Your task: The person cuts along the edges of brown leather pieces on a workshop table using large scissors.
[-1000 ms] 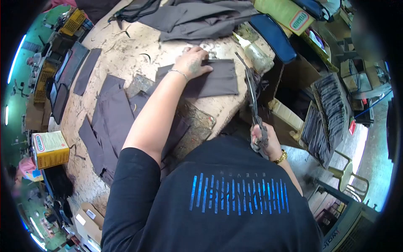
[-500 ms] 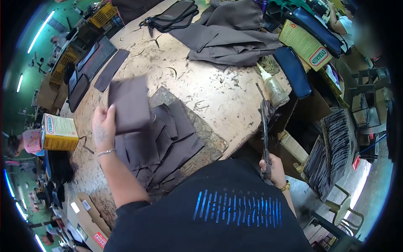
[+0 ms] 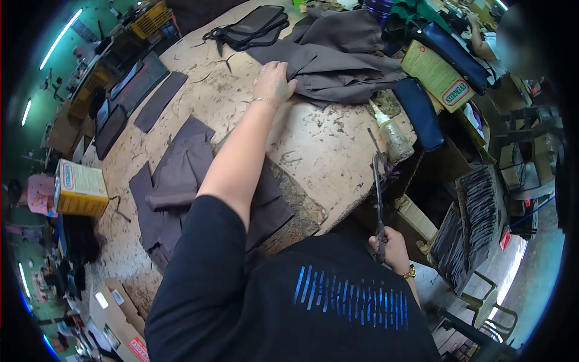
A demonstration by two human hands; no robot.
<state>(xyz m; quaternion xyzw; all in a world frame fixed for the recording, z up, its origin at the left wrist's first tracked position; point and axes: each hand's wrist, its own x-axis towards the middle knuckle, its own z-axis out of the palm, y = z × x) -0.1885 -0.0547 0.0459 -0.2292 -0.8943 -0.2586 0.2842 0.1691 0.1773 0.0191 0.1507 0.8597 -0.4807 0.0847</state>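
My left hand [image 3: 274,84] reaches far across the table, fingers curled at the near left edge of a heap of dark brown fabric [image 3: 344,69]. Low on the right, my right hand [image 3: 392,247] is wrapped round the lower end of a long, dark, crusted tool [image 3: 378,199] held upright beside the table edge; its kind is unclear. Under my left forearm lie several cut brown fabric pieces [image 3: 179,175], partly hidden by the arm. They overlap a rough, stained board [image 3: 298,202].
A squeeze bottle [image 3: 396,139] stands at the table's right edge, near a blue case [image 3: 420,114] and a yellow tin [image 3: 437,75]. Another tin [image 3: 81,187] is at left. Black zippered pieces [image 3: 250,29] lie at the back. A person [image 3: 482,39] is at far right.
My left hand has let go of a folded brown piece, now on the near pile, and moved forward and right to the fabric heap. The right hand has barely moved.
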